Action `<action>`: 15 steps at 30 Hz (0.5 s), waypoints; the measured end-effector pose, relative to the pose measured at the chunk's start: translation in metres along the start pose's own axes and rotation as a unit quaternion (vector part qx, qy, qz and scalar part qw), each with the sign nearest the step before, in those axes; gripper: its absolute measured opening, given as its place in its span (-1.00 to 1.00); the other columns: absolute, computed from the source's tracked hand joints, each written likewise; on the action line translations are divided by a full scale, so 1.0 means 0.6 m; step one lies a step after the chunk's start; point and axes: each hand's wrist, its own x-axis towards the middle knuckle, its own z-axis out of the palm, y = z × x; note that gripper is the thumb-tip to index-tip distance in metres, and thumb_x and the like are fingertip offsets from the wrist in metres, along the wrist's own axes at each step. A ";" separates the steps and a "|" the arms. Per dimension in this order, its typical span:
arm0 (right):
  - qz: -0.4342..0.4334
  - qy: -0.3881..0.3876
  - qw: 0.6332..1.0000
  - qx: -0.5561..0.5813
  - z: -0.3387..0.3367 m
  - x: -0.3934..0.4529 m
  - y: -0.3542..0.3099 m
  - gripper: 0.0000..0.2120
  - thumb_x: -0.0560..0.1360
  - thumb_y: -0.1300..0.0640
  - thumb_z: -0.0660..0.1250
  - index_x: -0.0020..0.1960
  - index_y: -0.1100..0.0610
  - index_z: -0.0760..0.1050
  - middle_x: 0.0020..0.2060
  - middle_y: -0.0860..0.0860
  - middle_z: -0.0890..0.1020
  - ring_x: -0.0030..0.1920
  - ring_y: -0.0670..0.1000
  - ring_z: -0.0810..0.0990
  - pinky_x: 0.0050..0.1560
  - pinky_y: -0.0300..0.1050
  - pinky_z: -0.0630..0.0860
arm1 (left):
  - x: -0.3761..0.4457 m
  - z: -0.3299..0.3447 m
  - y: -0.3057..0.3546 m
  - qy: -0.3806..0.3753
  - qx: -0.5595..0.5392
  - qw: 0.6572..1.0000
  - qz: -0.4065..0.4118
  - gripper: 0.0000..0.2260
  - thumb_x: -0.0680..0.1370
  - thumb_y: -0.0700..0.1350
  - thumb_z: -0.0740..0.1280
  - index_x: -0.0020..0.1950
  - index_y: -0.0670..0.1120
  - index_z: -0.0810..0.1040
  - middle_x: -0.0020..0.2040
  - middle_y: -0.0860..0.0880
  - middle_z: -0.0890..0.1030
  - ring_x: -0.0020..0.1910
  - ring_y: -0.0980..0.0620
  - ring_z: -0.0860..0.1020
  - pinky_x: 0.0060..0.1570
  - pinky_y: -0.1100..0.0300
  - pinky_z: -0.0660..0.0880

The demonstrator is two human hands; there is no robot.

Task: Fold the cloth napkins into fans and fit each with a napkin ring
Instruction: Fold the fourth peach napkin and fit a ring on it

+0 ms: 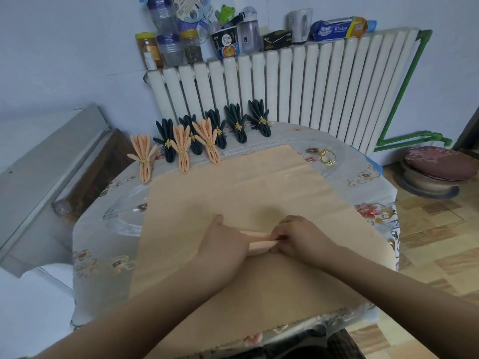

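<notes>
Between your hands: pleated ridge of peach napkin (pixel 259 193), two or three narrow folds stacked mid-cloth, rest lying flat on table (pixel 108 255). Your left hand (pixel 223 242) presses and pinches folds at one end; right hand (pixel 298 237) pinches other end, fingers curled tight on pleats. Beyond grip, far right: gold napkin ring (pixel 328 156). Beyond grip, far left: finished fans (pixel 207 136), peach and dark, each ringed.

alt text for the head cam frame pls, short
Both hands, left hand and right hand, pinch accordion pleats in the middle of a peach napkin spread on a floral-covered table. Finished peach and dark fan napkins with gold rings line the far edge; spare gold rings lie right.
</notes>
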 end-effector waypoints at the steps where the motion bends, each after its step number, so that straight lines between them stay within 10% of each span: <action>1: 0.005 0.002 1.000 0.016 -0.004 -0.002 0.000 -0.84 0.35 0.14 0.47 -0.07 0.12 0.66 -0.15 0.07 0.65 -0.04 0.06 0.54 -0.06 -0.19 0.34 | 0.000 -0.001 -0.009 -0.010 -0.012 1.000 -0.003 -0.75 0.57 -0.24 0.12 0.07 -0.09 0.56 0.05 -0.09 0.63 0.08 -0.09 0.55 0.42 0.06 0.01; 5: 0.015 -0.020 0.999 0.040 -0.006 0.004 0.003 -0.85 0.40 0.07 0.45 -0.07 0.10 0.65 -0.14 0.02 0.63 -0.06 0.00 0.53 -0.12 -0.22 0.34 | -0.005 0.012 -0.054 -0.022 -0.078 0.997 0.006 -0.85 0.55 -0.06 0.23 0.03 -0.04 0.56 0.05 -0.06 0.62 0.09 -0.06 0.55 0.23 0.14 0.26; 9: 0.025 -0.047 0.998 0.042 -0.011 0.014 0.005 -0.89 0.51 0.06 0.33 -0.07 0.10 0.57 -0.28 -0.10 0.53 -0.19 -0.05 0.44 -0.24 -0.23 0.29 | 0.009 0.046 -0.102 -0.041 -0.353 0.935 -0.024 -0.71 0.43 0.12 0.40 -0.37 -0.01 0.43 -0.36 0.02 0.47 -0.31 0.01 0.44 -0.31 0.15 0.28; 15: 0.092 -0.039 0.987 0.126 -0.004 0.028 0.004 -0.94 0.51 0.09 0.32 -0.10 0.00 0.43 -0.29 -0.13 0.48 -0.29 -0.14 0.42 -0.28 -0.42 0.29 | 0.029 0.100 -0.109 -0.001 -0.532 0.839 -0.113 -0.72 0.34 0.09 0.51 -0.22 -0.03 0.50 -0.20 -0.04 0.56 -0.18 -0.02 0.52 -0.24 0.15 0.33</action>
